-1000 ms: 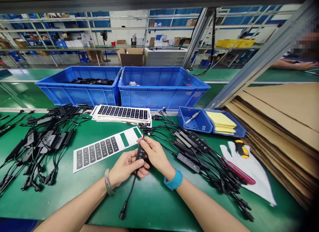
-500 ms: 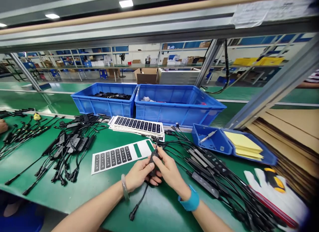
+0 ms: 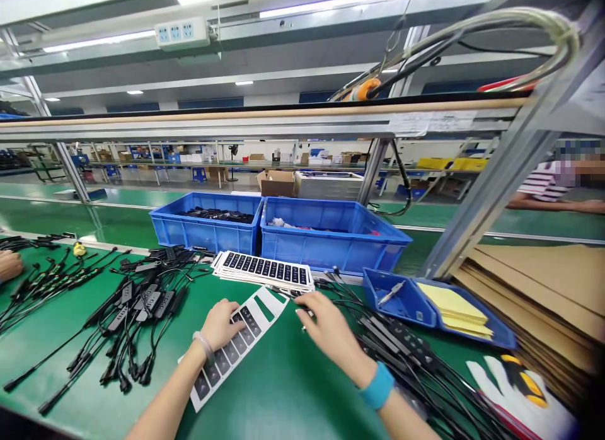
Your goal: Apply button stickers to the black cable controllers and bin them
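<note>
Left hand: the left hand (image 3: 221,328) lies on the label sheet (image 3: 239,344), its thumb across the face; whether it pinches the sheet, I cannot tell.
Right hand: the right hand (image 3: 326,330) is near the upper end of this sheet, at the centre of the frame, with thumb and fingers bent; whether they hold something, I cannot tell.
Label sheet: it lies slanted on the green table (image 3: 288,389), left of the lower centre, with dark labels in a row and a cut-out window near its upper end.
Sheet stack: more sheets (image 3: 265,268) are piled at the middle, in front of two blue bins (image 3: 326,244).
Black controllers: one cabled heap (image 3: 147,301) is at centre left, another (image 3: 401,339) at lower right.
Right side: blue trays (image 3: 399,307), yellow paper (image 3: 454,311), a white glove (image 3: 494,374) and cardboard (image 3: 539,301).
Co-worker: another person's hand (image 3: 9,265) shows at the left edge.
</note>
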Motion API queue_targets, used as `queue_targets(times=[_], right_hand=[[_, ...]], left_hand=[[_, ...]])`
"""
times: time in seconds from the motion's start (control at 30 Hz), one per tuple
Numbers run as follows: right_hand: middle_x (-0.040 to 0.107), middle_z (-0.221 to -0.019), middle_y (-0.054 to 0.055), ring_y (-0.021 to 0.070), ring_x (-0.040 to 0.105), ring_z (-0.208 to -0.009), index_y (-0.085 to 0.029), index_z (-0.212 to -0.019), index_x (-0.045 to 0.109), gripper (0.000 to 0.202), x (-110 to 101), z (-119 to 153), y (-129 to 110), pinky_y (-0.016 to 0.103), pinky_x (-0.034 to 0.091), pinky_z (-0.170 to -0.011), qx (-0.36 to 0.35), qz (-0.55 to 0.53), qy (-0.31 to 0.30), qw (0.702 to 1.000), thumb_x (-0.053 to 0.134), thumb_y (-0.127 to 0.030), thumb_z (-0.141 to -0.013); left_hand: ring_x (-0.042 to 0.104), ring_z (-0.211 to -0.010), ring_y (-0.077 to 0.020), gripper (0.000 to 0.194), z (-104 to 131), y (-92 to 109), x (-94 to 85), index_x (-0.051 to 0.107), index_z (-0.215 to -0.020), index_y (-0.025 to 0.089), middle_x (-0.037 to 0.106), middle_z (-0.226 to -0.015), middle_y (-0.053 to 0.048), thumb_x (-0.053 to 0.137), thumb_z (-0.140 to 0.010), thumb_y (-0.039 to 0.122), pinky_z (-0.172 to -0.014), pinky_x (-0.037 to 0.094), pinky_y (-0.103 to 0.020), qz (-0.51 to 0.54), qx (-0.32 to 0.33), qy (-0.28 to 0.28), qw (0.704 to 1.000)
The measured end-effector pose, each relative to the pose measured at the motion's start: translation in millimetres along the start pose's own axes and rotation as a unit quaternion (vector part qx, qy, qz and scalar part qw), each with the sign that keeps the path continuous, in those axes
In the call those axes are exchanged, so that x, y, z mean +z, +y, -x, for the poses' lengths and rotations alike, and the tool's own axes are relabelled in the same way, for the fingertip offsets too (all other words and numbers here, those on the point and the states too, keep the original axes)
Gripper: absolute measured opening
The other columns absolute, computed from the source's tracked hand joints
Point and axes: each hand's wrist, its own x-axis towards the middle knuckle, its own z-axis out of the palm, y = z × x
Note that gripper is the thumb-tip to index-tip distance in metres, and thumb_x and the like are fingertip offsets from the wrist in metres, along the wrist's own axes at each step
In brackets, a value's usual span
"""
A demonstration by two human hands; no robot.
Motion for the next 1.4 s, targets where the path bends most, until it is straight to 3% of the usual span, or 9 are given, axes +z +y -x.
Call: queue_targets(times=[0.17,0.3,0.4,0.57,0.7,0.9,1.13,1.3,1.4], right_hand=[[0.066,-0.098,0.006,0.0229,0.058,-0.096,-0.022,-0.099,0.062,0.019,52,-23,-48,0.038,0.046,-0.084,-0.113,-0.114,-0.024,0.987,0.054,-0.012,-0.086],[0.067,-0.089,0.005,0.0210,0.059,-0.086,-0.020,-0.091,0.062,0.013,70,-36,-56,0.035,0.046,-0.077,-0.095,-0.146,-0.015,0.985,0.055,-0.010,-0.084],[0.067,-0.083,0.003,0.0196,0.060,-0.080,-0.020,-0.084,0.062,0.010,74,-38,-53,0.034,0.046,-0.075,-0.060,-0.169,-0.010,0.984,0.057,-0.012,-0.084],[0.067,-0.089,0.006,0.0225,0.059,-0.086,-0.020,-0.082,0.062,0.008,72,-32,-45,0.039,0.046,-0.077,-0.151,-0.158,0.036,0.975,0.057,-0.015,-0.086],[0.063,-0.085,0.005,0.0221,0.058,-0.083,-0.022,-0.084,0.060,0.008,66,-26,-40,0.038,0.047,-0.074,-0.131,-0.158,0.037,0.978,0.054,-0.017,-0.089],[0.065,-0.085,0.006,0.0219,0.057,-0.081,-0.021,-0.083,0.063,0.015,64,-17,-36,0.038,0.044,-0.073,-0.191,-0.118,0.044,0.974,0.051,-0.018,-0.091],[0.067,-0.083,0.006,0.0194,0.060,-0.077,-0.021,-0.092,0.071,0.019,70,-12,-34,0.033,0.048,-0.070,-0.073,-0.202,-0.018,0.977,0.052,-0.019,-0.090],[0.070,-0.080,0.003,0.0156,0.059,-0.064,-0.020,-0.091,0.072,0.017,67,-15,-44,0.026,0.044,-0.057,0.032,-0.288,-0.056,0.956,0.062,-0.031,-0.084],[0.071,-0.082,0.003,0.0161,0.060,-0.068,-0.019,-0.088,0.072,0.016,67,-18,-45,0.026,0.045,-0.060,0.059,-0.328,-0.055,0.941,0.060,-0.028,-0.083]], left_hand=[[0.058,-0.078,-0.0193,0.012,6,2,6.7,0.062,-0.083,0.017,0.064,-0.079,-0.003,0.054,-0.074,0.020,-0.074,0.043,-0.029,0.159,0.051,-0.017,0.986],[0.061,-0.082,-0.0192,0.023,4,2,8.3,0.061,-0.090,0.014,0.067,-0.088,-0.006,0.058,-0.075,0.030,-0.076,0.046,-0.028,0.280,0.069,-0.019,0.957],[0.061,-0.080,-0.0196,0.030,3,2,7.1,0.065,-0.087,0.012,0.068,-0.086,-0.008,0.060,-0.077,0.041,-0.077,0.045,-0.030,0.335,0.070,-0.020,0.939],[0.059,-0.069,-0.0186,0.034,4,7,10.0,0.071,-0.079,0.011,0.069,-0.075,-0.007,0.067,-0.071,0.044,-0.069,0.042,-0.030,0.384,0.033,-0.021,0.923],[0.057,-0.066,-0.0179,0.036,4,11,16.0,0.072,-0.076,0.012,0.068,-0.071,-0.006,0.072,-0.065,0.046,-0.066,0.041,-0.029,0.403,0.011,-0.012,0.915],[0.050,-0.058,-0.0137,0.038,5,10,21.7,0.070,-0.070,0.012,0.063,-0.062,-0.003,0.076,-0.060,0.048,-0.059,0.036,-0.026,0.414,-0.021,-0.017,0.910],[0.046,-0.058,-0.0112,0.043,7,7,23.1,0.066,-0.068,0.011,0.058,-0.061,-0.001,0.076,-0.062,0.053,-0.057,0.032,-0.024,0.420,-0.022,-0.058,0.905],[0.051,-0.067,-0.0138,0.040,8,11,20.7,0.064,-0.076,0.012,0.061,-0.071,-0.003,0.072,-0.070,0.051,-0.067,0.037,-0.026,0.415,0.007,-0.040,0.909],[0.051,-0.067,-0.0139,0.040,9,12,17.6,0.061,-0.076,0.013,0.060,-0.072,-0.002,0.071,-0.071,0.052,-0.067,0.039,-0.026,0.404,0.028,-0.038,0.914]])
